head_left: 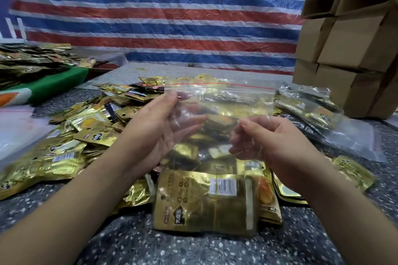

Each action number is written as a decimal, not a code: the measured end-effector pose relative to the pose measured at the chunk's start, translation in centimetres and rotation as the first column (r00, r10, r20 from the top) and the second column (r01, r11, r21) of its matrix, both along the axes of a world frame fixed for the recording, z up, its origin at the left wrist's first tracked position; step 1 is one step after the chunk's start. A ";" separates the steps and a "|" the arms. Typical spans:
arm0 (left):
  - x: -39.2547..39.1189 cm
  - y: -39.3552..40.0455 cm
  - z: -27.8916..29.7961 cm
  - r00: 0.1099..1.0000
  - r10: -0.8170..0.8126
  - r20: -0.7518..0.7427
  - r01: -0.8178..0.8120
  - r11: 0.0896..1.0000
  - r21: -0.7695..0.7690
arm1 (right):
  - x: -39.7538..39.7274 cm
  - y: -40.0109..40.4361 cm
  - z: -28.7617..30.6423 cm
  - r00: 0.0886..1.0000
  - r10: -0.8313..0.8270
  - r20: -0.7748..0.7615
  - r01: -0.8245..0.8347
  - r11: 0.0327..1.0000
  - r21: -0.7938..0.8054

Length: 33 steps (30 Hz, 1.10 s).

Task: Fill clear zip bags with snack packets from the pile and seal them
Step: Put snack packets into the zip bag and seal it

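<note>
From the head camera, a clear zip bag (217,101) is held up at the centre, its red zip line along the top towards 12 o'clock. The left hand (159,127) grips its left edge, thumb in front, straight fingers showing behind the plastic. The right hand (265,137) pinches its right side with curled fingers. Gold snack packets (71,133) are piled on the speckled table (193,249) from 9 to 6 o'clock. Filled bags (308,107) lie at 3 o'clock, beside cardboard boxes (349,54).
</note>
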<state>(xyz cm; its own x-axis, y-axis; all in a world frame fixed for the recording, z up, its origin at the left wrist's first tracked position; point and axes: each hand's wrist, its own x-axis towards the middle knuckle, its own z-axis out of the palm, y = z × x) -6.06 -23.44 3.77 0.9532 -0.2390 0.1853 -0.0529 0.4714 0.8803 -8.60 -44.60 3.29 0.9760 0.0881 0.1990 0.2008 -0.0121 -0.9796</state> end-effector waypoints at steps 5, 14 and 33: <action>0.2 -0.1 -0.7 0.996 0.071 0.052 -0.081 0.971 0.226 | 0.2 -0.9 -0.1 0.994 0.063 -0.091 -0.069 0.995 -0.070; 0.4 0.5 -0.9 0.974 0.125 0.187 -0.190 0.902 0.388 | 1.3 -2.0 0.4 0.993 0.039 -0.110 -0.023 0.989 0.146; 0.5 0.2 -1.9 0.994 -0.036 0.108 -0.040 0.775 0.631 | 8.2 -2.8 1.3 0.966 -0.028 0.256 0.244 0.422 -0.873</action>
<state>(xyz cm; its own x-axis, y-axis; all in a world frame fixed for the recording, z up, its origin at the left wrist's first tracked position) -5.53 -23.22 1.86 0.9369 -0.3368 0.0942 -0.1651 -0.1884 0.9681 -0.44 -47.41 4.62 0.9480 0.1901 0.2553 0.2727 -0.8986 -0.3438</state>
